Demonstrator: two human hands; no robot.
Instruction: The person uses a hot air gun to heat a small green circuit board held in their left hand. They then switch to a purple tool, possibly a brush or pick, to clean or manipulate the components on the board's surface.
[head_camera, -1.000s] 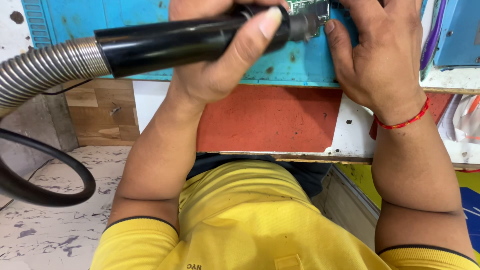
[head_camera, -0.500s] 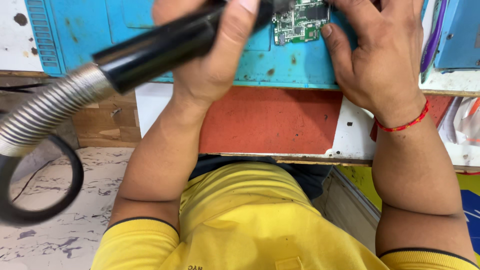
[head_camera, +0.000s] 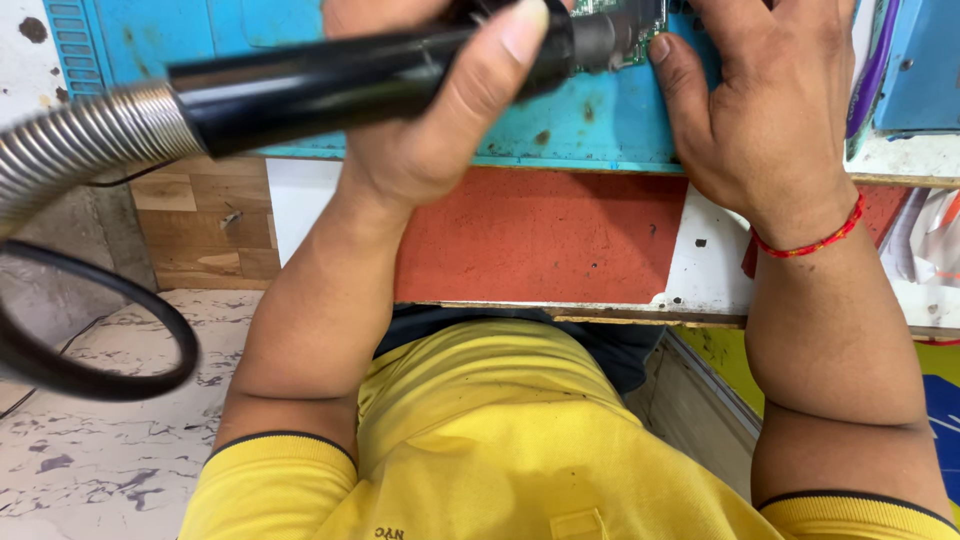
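Left hand (head_camera: 440, 120) wrapped around a black tube-shaped tool handle (head_camera: 350, 85), thumb laid across the top, fingers curled under and mostly hidden. Handle lying nearly level, slightly tilted, nozzle end pointing right toward a small green circuit board (head_camera: 625, 30) at the top edge of view. Ribbed metal hose (head_camera: 80, 150) joined to the handle's left end, running off to the left edge. Black cable (head_camera: 120, 330) looping below the hose, over the pale marbled floor (head_camera: 100, 470). Circuit board sitting on a blue work mat (head_camera: 590, 125), only partly visible, cut off by the frame top and partly covered by the tool tip. Right hand (head_camera: 770, 110) resting palm down on the mat, just beside the board on its right, thumb touching or nearly touching the board's edge; fingers run out of frame, so spread or bent cannot tell. Red string bracelet (head_camera: 810, 240) on the right wrist. Blue mat lying on a bench top with a red patch (head_camera: 540, 235) and a white patch (head_camera: 710, 270) along the near edge. Yellow shirt (head_camera: 500, 440) filling the lower middle, both forearms reaching up from it. Purple cable (head_camera: 872, 70) and a blue box (head_camera: 925, 60) at the top right, apart from both hands.
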